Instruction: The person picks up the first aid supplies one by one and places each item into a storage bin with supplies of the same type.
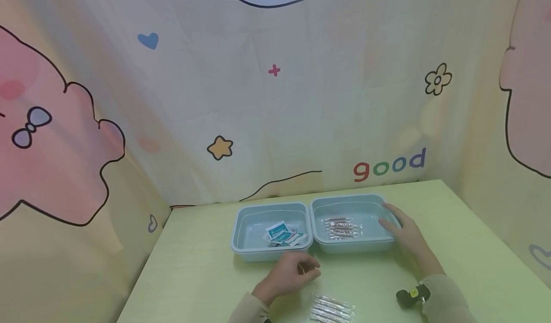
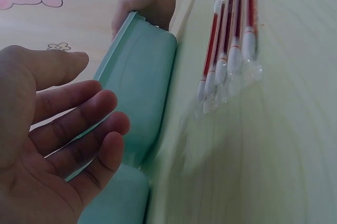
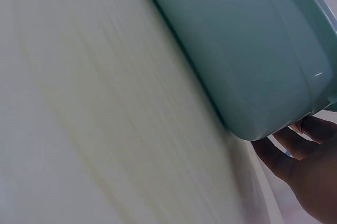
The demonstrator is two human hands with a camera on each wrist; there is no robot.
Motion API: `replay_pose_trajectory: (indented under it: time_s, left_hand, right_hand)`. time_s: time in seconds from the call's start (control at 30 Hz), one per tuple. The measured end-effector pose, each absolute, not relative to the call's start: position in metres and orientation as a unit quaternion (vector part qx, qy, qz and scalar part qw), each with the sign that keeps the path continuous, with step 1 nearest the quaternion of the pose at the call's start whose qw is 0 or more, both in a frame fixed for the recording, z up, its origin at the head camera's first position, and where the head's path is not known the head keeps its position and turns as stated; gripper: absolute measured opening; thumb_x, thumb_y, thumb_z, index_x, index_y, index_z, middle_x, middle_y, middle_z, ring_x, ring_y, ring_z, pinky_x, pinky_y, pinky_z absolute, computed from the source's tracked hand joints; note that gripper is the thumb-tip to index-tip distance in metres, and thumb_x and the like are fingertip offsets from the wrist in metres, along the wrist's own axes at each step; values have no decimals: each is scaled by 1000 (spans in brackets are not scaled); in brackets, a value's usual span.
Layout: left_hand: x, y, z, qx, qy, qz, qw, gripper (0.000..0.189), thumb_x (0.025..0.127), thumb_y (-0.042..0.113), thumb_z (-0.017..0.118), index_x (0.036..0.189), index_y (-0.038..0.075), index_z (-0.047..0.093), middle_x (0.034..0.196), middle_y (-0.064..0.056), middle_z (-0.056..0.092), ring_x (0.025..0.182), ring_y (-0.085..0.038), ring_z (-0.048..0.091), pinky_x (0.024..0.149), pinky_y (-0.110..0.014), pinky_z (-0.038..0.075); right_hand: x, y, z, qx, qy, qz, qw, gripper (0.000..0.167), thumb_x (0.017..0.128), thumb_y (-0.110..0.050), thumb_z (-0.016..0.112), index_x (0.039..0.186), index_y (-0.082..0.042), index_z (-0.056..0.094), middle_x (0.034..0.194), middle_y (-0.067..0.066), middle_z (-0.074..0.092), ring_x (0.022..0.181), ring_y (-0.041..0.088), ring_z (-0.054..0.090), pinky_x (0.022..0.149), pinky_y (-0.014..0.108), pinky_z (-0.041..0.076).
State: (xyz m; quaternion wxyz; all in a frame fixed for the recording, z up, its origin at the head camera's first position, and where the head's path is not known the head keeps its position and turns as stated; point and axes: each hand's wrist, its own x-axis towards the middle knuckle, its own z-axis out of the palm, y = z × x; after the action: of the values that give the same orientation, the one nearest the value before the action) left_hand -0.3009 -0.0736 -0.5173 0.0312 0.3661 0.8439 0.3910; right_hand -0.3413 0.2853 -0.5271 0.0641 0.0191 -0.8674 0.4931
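Observation:
My right hand [image 1: 404, 232] grips the right end wall of a light-blue plastic bin [image 1: 357, 247], thumb over the rim and fingers outside, as the right wrist view also shows. Inside that bin lie clear-wrapped cotton swabs [image 1: 342, 228] with dark red shafts. My left hand [image 1: 290, 275] hovers before the left blue bin [image 1: 258, 208], its fingers loosely bent around nothing. Small teal-and-white sachets [image 1: 281, 235] lie in this left bin. Near the table's front is another strip of wrapped swabs [image 2: 229, 39], white-tipped with red-brown shafts.
Both bins stand side by side on a pale green-yellow table [image 1: 189, 265]. A printed fabric backdrop [image 1: 275, 122] rises behind the table and along both sides. A dark strap with a yellow mark [image 1: 413, 294] is at my right wrist.

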Motion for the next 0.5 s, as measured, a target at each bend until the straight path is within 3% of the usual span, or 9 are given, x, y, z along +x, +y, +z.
replay_pose_trajectory:
  time_s: [0.5]
  left_hand:
    - [-300,-75,-521,379,839,388,45,13,90,22,68,96,11,73,80,9,68,72,7,56,65,-13,52]
  right_hand:
    - [-346,287,-528,20,-866,495,61,72,99,-43,53,155,-10,24,159,25,18,144,52,12,111,72,11]
